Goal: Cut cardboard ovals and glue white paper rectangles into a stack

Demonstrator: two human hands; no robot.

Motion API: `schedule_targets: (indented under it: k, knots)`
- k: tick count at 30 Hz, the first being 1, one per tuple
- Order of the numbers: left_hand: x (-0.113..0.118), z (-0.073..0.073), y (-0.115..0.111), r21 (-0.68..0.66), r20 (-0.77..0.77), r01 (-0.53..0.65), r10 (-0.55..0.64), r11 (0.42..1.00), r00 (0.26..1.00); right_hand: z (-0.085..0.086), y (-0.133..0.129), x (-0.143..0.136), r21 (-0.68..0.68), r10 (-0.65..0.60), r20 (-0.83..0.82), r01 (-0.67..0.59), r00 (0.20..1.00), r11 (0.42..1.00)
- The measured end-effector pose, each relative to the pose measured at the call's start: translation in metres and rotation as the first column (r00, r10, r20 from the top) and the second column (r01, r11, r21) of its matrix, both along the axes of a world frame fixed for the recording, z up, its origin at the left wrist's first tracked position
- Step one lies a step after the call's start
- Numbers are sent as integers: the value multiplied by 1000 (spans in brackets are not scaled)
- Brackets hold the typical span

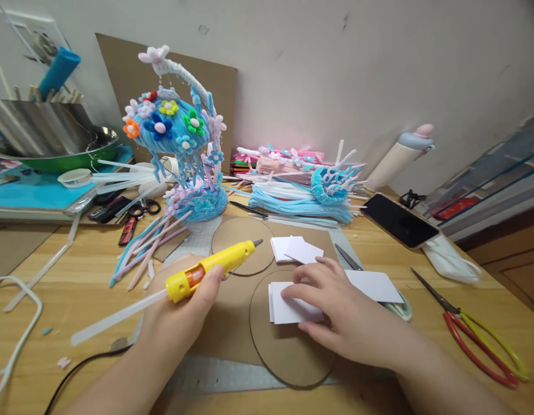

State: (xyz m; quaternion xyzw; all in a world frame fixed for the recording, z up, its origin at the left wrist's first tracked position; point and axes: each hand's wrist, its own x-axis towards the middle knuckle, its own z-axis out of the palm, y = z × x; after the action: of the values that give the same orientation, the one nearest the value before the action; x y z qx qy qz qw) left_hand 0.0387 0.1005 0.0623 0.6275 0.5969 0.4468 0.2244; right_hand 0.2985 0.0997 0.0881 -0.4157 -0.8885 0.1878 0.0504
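My left hand [182, 308] is wrapped round a yellow hot glue gun [230, 256], its dark nozzle pointing up and to the right. A long translucent glue stick [120, 317] sticks out of the gun's back end. My right hand [336, 305] rests with spread fingers on small white paper cards [288, 311]. These cards lie on a round cardboard disc [288, 360]. Just beyond, more white cards [299, 251] overlap beside a second cardboard disc [232, 236]. Another white card [374, 285] shows past my right wrist.
A blue pipe-cleaner flower lamp [171, 127] stands behind, near bundled pipe cleaners [292, 202]. Red-and-yellow-handled scissors [465, 328] and a phone [398, 219] lie right. Black scissors [146, 207] lie left. A black cord [80, 369] runs along the front left.
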Motion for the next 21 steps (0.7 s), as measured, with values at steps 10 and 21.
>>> schedule_targets:
  k: [10, 21]
  knots:
    - [5, 7, 0, 103, -94, 11, -1, 995, 996, -7, 5, 2, 8, 31, 56, -32, 998, 999]
    - [7, 3, 0, 89, -97, -3, 12, 996, 995, -10, 5, 1, 9, 34, 55, -35, 998, 999]
